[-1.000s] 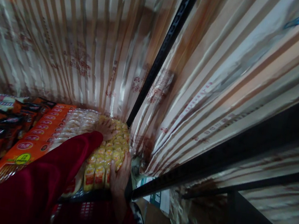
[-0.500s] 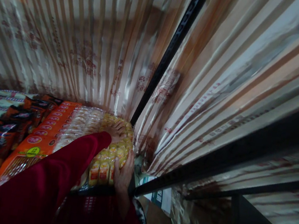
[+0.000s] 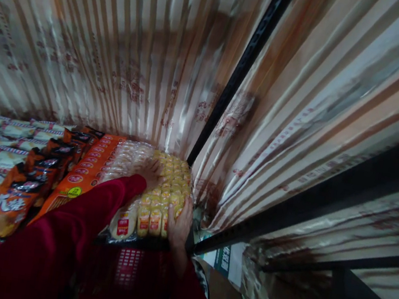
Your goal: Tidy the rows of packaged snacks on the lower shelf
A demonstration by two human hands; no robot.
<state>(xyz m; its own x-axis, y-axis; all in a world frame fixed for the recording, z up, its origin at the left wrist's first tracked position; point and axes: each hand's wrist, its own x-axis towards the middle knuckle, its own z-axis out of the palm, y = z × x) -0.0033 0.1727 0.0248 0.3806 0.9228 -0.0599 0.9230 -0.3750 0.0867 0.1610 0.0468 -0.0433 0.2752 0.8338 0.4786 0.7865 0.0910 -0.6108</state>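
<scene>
Yellow packs (image 3: 170, 180) sat in tight rows at the right end of the display, near the foot of a slim black post (image 3: 239, 70). Both hands were on that block. Left hand (image 3: 149, 172) lay palm down across the top, at the seam with the clear-wrapped pale packs (image 3: 129, 154) next door; fingers slightly spread, nothing lifted. Right hand (image 3: 181, 222) was at the near right corner of the yellow block, thumb on the near side and set apart from the fingers, which ran up the right edge. Dim and soft there, so couldn't tell whether the right fingers pressed in or just rested.

Dark red sleeves on both arms; the left one crossed over the orange packs (image 3: 86, 167). Further left: orange-and-black bags (image 3: 11, 206), then white bags (image 3: 15, 129) in rows. A red perforated basket (image 3: 128, 264) showed below the front edge, between the arms. Film-wrapped striped stock (image 3: 150, 52) stood behind. Thick black beam (image 3: 319, 202) cut diagonally across the right, with a green-and-white carton (image 3: 224, 258) below its lower end.
</scene>
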